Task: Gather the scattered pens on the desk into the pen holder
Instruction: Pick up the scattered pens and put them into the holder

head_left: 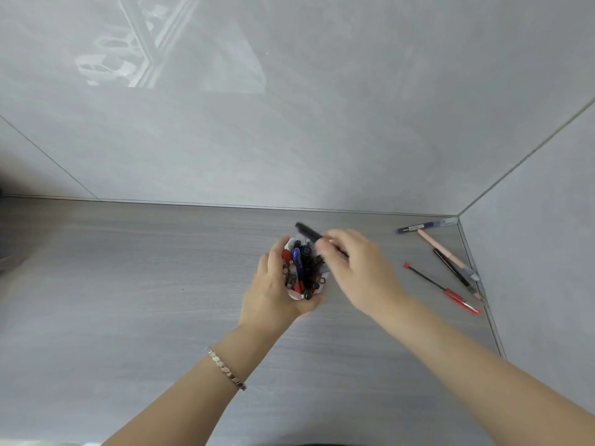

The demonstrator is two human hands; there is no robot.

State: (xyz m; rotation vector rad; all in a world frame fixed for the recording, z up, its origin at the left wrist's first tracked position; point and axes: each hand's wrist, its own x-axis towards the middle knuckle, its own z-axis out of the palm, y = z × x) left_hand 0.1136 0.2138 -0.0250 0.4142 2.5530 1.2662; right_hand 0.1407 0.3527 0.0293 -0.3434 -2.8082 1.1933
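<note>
A white pen holder (293, 292) stands mid-desk, packed with several red, blue and black pens. My left hand (273, 286) wraps around its left side and front. My right hand (355, 268) hovers over the holder's right rim, gripping a black pen (307, 231) that sticks out up and to the left, just above the holder. Loose pens lie at the right by the wall: a blue-and-clear pen (425, 226), a pink pen (442, 247), a black pen (452, 267) and a red pen (442, 289).
The grey wood-grain desk (145, 268) meets a glossy grey wall at the back and a side wall (531, 252) on the right, forming a corner near the loose pens. A bracelet (225, 368) circles my left wrist.
</note>
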